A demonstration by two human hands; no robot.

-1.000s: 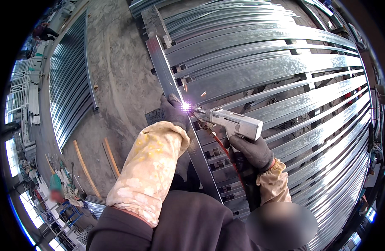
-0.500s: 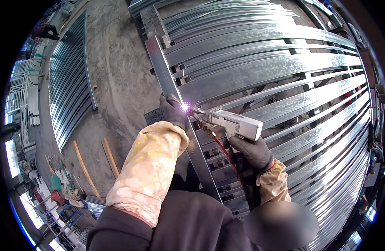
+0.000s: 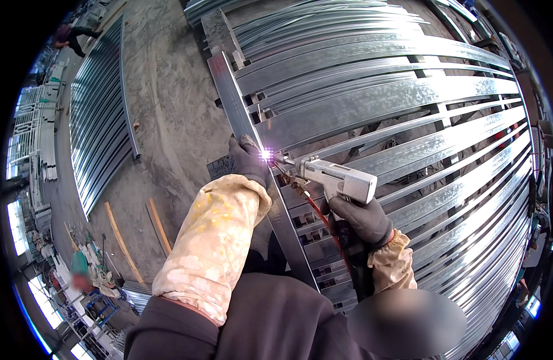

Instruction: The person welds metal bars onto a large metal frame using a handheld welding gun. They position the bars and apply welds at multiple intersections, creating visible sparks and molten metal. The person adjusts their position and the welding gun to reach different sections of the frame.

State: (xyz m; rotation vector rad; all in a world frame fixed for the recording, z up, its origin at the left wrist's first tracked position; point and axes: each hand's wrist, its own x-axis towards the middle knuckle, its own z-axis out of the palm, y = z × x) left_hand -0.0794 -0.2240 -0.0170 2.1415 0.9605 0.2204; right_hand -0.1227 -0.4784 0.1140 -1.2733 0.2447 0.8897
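Observation:
In a dark glove, my right hand (image 3: pixel 363 219) is closed round the grip of a silver-white handheld welding gun (image 3: pixel 339 179). The gun's nozzle points left, and a bright violet-white spark glows at its tip. That tip meets the side of a long metal rail (image 3: pixel 231 96), close to where a crossbar joins it. My gloved left hand (image 3: pixel 249 159) grips the rail just left of the spark, its fingers partly hidden against the metal. A red hose (image 3: pixel 318 210) and a thick black cable (image 3: pixel 356 264) run down from the gun.
Parallel metal bars (image 3: pixel 342 114) spread out to the right of the rail, with gaps between them. A slatted metal panel (image 3: pixel 102 108) lies on the concrete floor at left, near wooden strips (image 3: pixel 125 246). A person (image 3: pixel 72 39) is at the far upper left.
The person in the far upper left has moved a little to the right. Both my hands, the welding gun and the spark stay in nearly the same place.

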